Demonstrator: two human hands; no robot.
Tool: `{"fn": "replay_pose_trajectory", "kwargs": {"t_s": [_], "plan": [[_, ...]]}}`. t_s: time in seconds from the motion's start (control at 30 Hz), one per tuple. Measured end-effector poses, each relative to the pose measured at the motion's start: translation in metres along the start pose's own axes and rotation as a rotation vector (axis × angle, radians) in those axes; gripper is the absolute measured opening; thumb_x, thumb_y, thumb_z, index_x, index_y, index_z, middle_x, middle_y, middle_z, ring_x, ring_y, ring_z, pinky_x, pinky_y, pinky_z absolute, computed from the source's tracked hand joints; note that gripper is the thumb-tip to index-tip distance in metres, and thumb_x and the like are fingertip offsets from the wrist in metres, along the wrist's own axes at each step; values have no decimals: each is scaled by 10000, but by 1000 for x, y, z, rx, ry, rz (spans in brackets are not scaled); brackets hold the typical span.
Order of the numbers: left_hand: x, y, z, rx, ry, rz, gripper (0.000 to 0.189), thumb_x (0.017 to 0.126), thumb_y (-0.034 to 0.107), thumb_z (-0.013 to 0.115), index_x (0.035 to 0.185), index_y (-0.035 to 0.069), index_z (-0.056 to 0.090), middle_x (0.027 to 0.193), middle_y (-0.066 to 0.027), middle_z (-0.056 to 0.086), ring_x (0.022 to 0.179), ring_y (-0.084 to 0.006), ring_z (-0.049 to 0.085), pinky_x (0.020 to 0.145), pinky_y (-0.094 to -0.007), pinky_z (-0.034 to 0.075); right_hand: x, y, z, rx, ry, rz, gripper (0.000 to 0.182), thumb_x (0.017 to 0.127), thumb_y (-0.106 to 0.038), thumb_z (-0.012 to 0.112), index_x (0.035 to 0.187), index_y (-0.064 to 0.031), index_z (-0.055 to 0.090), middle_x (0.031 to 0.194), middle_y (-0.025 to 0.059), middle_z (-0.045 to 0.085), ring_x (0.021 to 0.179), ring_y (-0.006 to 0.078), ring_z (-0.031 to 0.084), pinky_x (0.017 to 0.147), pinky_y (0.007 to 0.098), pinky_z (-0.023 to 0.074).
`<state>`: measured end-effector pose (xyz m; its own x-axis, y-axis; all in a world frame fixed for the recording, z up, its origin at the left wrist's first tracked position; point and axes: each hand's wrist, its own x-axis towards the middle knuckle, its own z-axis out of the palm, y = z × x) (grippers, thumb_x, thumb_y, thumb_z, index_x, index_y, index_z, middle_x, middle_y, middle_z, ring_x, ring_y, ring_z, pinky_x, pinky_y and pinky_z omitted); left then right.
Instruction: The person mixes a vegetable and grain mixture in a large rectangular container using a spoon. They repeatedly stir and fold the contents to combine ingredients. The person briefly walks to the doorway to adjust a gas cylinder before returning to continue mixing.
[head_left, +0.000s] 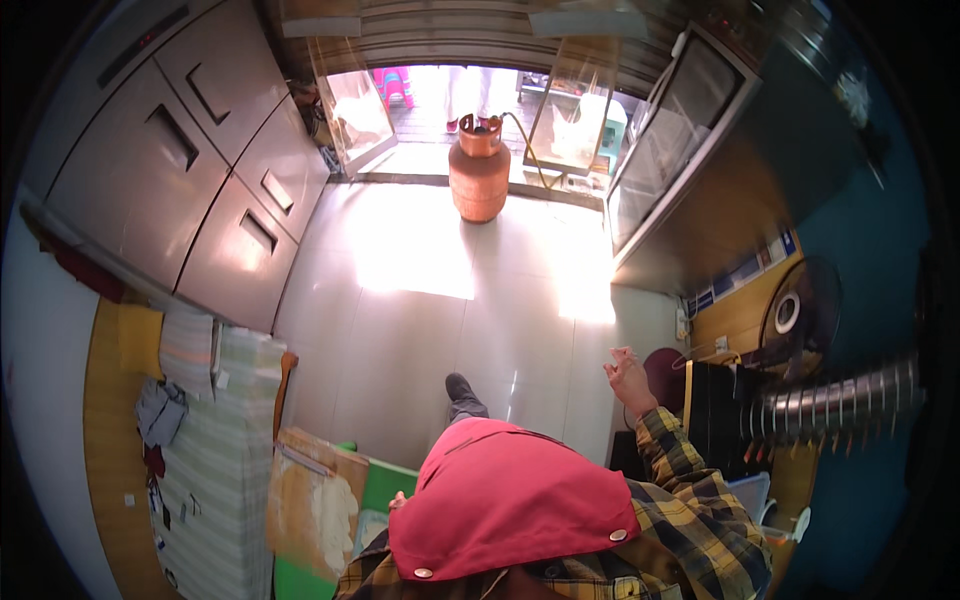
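My right hand (628, 379) is raised over the tiled floor at my right side, fingers parted and partly curled, with nothing in it. Of my left hand (397, 500) only a small part shows past the edge of the red apron (510, 495) I wear; the rest is hidden, and whether it holds anything is unclear. It is near a floury wooden board (300, 502) on a green surface (386, 486). A rolling pin or metal rod (302, 459) lies on the board. An orange gas cylinder (478, 176) with a hose stands upright at the doorway ahead.
Steel cabinets with recessed handles (180, 135) stand at left, above a cloth-covered bed or table (225, 465). A glass-fronted cabinet (675, 135), a fan (799, 307) and a ribbed metal duct (832, 401) are at right. Outside the half-raised shutter (465, 34), a person's legs show.
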<state>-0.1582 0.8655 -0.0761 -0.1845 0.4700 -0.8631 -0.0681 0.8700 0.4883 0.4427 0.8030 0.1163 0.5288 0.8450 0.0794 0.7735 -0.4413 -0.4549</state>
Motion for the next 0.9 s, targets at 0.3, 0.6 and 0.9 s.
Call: {"fn": "replay_pose_trajectory", "kwargs": {"t_s": [0.3,0.6,0.9], "plan": [[112,301,213,99,-174,147,350,963,402,493,1087,74,477,951,-126,614,816,-258,650,717,-414,546,9,81,91,-162,-314,441,338,761,-256,693,921,40,657,940,257,640,985,431,578,861,491,484],[165,572,468,119,-335,417,467,1027,328,401,1328,-28,368,1246,-231,550,1063,-320,623,908,-431,532,99,114,116,-3,-404,843,326,806,-297,648,749,22,618,797,261,626,815,457,603,758,531,486],[153,586,662,123,-575,172,523,1018,342,422,1398,-2,318,1294,-243,524,1101,-352,597,906,-449,527,397,137,66,-45,-163,577,335,832,-227,633,958,82,668,836,272,662,838,456,643,778,486,516]]}}
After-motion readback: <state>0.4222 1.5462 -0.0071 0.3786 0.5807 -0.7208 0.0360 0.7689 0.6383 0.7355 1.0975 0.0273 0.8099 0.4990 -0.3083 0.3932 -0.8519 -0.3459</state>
